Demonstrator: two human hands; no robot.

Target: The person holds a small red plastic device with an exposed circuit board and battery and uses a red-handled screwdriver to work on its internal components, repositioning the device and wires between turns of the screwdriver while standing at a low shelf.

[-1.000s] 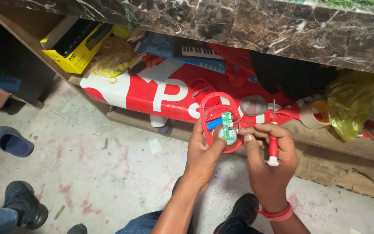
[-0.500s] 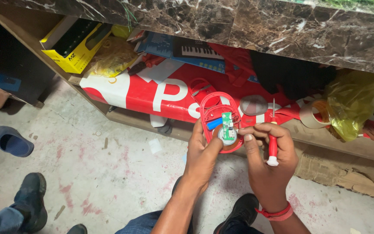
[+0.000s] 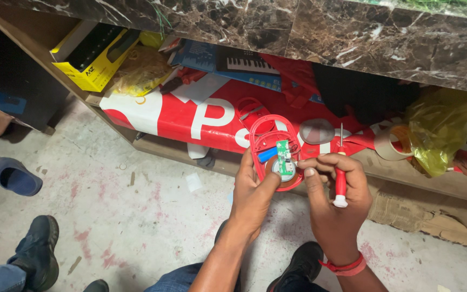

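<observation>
Just L hand (image 3: 252,189) gripping red open casing (image 3: 274,151), R hand (image 3: 335,196) clutching red screwdriver (image 3: 341,173), yellow box (image 3: 90,54) upper-left.

the opened casing (image 3: 273,154) sits in the left hand (image 3: 253,190), screwdriver (image 3: 340,173) in the right hand (image 3: 335,208) beside it.

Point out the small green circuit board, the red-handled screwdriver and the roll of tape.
small green circuit board (image 3: 284,157), head view, middle of the board.
red-handled screwdriver (image 3: 341,181), head view, red handle.
tan roll of tape (image 3: 389,144), head view, left rim.
</observation>
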